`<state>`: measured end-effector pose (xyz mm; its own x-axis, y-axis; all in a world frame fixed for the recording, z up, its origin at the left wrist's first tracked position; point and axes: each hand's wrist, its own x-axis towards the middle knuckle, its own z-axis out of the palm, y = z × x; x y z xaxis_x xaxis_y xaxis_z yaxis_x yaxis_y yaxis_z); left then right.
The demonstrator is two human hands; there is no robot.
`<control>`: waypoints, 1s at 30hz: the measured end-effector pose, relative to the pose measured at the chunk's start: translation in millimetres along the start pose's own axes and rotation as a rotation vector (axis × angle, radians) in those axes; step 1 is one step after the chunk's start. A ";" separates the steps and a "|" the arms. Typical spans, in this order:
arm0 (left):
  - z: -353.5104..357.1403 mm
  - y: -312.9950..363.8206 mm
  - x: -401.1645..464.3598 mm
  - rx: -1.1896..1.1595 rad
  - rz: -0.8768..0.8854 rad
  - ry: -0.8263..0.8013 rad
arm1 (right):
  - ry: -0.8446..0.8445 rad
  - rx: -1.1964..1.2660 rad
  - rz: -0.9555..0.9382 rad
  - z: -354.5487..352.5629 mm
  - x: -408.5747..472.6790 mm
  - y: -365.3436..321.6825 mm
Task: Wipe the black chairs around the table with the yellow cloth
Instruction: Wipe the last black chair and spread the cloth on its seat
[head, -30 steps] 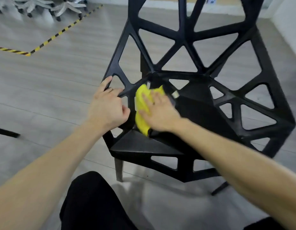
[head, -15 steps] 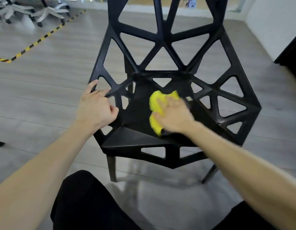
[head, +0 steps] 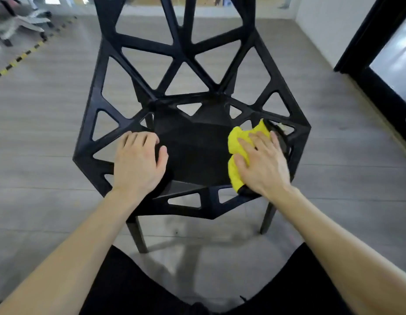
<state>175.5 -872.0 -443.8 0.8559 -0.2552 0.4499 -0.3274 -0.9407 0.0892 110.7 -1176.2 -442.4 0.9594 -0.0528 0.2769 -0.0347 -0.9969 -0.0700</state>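
A black chair (head: 192, 153) with a lattice of triangular openings stands in front of me, seat toward me and back rising at the top. The crumpled yellow cloth (head: 237, 142) lies on the right side of the seat. My right hand (head: 263, 164) presses on it with straight fingers spread over the cloth. My left hand (head: 138, 162) rests flat on the seat's left side, fingertips at the lattice bars, thumb on the seat panel. Both forearms reach in from the bottom corners.
Grey wood-look floor surrounds the chair. A black door frame (head: 370, 42) stands at the right. Grey office chair bases (head: 17, 21) and yellow-black floor tape (head: 22, 56) lie at the far left. My dark-trousered legs (head: 133, 289) fill the bottom edge.
My right hand slid the cloth from the seat's left-centre to its right side. My left hand let go of the left bar and now lies flat on the seat. The view shifted left.
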 end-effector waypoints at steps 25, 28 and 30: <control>17.2 14.0 -23.5 -0.190 0.030 -0.062 | 0.136 0.219 -0.478 6.8 -49.2 5.6; 13.2 17.8 -24.7 -0.203 0.023 -0.071 | 0.271 0.178 -0.125 0.5 -34.5 98.3; 13.6 19.6 -25.1 -0.207 0.028 -0.067 | 0.269 0.189 0.029 1.5 -35.3 103.0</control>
<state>153.0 -887.0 -465.4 0.8677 -0.3016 0.3951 -0.4208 -0.8688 0.2610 73.7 -1276.9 -460.8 0.8497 -0.1193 0.5135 0.0157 -0.9679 -0.2509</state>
